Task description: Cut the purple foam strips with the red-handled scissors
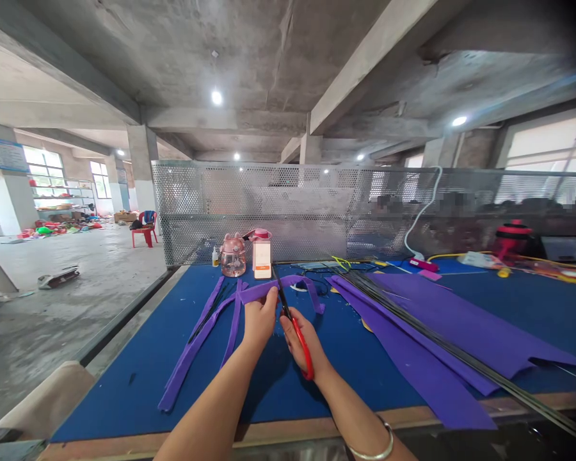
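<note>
My left hand (260,319) pinches a purple fabric strip (259,292), which runs on to the right and droops toward the table. In my right hand (303,342) is a pair of scissors (297,330) with red handles and dark blades. The blades point away from me and meet the strip just right of my left fingers. Whether they are parted cannot be made out. More purple strips (182,378) lie on the blue tabletop (139,358) to the left, with thin dark rods (203,323) among them.
Large purple fabric sheets (427,307) and a bundle of long dark rods (441,342) cover the right side. At the back stand a pink bottle (233,257), a phone (262,261) and a small dropper bottle (215,257). A perforated metal screen (269,205) borders the far edge.
</note>
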Motion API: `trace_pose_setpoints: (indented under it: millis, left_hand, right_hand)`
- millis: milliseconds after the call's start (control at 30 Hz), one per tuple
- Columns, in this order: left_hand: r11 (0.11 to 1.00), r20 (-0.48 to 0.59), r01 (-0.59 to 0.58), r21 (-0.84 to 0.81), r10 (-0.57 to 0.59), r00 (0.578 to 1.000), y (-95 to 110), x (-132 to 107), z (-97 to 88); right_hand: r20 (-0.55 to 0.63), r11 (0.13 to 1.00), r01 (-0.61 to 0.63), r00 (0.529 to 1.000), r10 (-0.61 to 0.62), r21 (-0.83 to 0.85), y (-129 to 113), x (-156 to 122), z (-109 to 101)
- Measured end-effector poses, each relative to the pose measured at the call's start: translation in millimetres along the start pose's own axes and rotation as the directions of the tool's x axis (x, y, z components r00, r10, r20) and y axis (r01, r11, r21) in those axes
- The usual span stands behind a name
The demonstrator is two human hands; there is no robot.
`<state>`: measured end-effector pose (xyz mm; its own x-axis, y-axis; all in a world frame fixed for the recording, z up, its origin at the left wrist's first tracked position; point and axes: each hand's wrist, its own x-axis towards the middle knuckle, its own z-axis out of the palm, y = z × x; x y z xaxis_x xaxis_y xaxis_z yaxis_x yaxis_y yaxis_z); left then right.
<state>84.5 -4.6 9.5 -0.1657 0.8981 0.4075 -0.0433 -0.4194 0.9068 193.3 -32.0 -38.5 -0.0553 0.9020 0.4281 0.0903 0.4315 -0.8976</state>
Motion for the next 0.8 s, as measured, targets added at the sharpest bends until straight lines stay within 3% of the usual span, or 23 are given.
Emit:
trace_pose_setpoints:
  millis: [233, 467, 633, 800]
  left_hand:
    - [0.999, 0.002, -0.028, 0.020, 0.028, 1.000, 3.6, 0.6, 1.2]
    - [0.998, 0.003, 0.063, -0.011, -0.063, 0.998, 0.2, 0.0, 3.0]
    - [0.998, 0.009, 0.055, -0.041, -0.055, 0.998, -1.7, 0.2, 4.4]
    - [0.994, 0.013, 0.080, -0.070, -0.079, 0.997, -4.6, 1.5, 6.2]
  right_hand:
    - [0.010, 0.999, -0.029, 1.000, 0.028, 0.035, -7.7, -0.5, -0.5]
    - [0.007, 1.000, -0.025, 1.000, 0.025, 0.010, -5.2, -0.7, -0.7]
    - [0.007, 0.998, -0.058, 0.998, 0.058, 0.017, -5.3, -0.6, -1.0]
    - [0.092, 0.985, -0.104, 0.992, 0.092, 0.138, -5.2, -3.5, -0.8]
